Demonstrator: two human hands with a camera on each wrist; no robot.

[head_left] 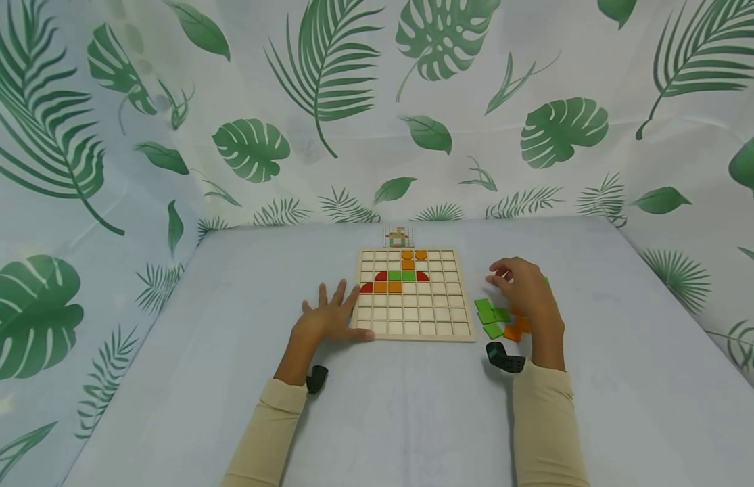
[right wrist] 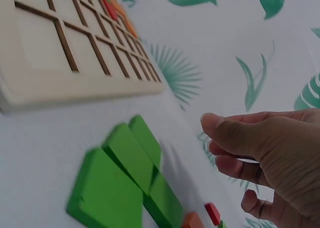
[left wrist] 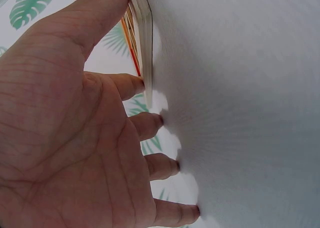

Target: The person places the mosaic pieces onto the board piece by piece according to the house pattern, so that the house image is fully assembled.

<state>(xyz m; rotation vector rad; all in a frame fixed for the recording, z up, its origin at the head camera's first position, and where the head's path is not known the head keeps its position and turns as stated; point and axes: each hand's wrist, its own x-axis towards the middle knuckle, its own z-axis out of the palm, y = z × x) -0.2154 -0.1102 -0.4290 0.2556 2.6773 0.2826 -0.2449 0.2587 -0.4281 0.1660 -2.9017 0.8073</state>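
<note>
In the head view, a wooden grid board (head_left: 430,318) lies on the pale tabletop (head_left: 407,419), with a small pattern card (head_left: 399,237) just beyond its far edge (its picture is too small to read with confidence). The left hand (head_left: 328,321) is spread at the board's left side, thumb by the near corner. Orange, green and red pieces sit in the cells, two green ones (head_left: 402,276) side by side between red rounded ones. The right hand (head_left: 525,287) hovers right of the board over loose green tiles (head_left: 485,311) and orange tiles (head_left: 515,329), its fingers loosely bent, with a gap between thumb and forefinger.

In the left wrist view, thumb and forefinger touch the board's edge; the other fingers stand apart, tips on the tabletop.

In the right wrist view, green tiles lie near the board, and a red piece (right wrist: 213,213) shows below the raised hand.
</note>
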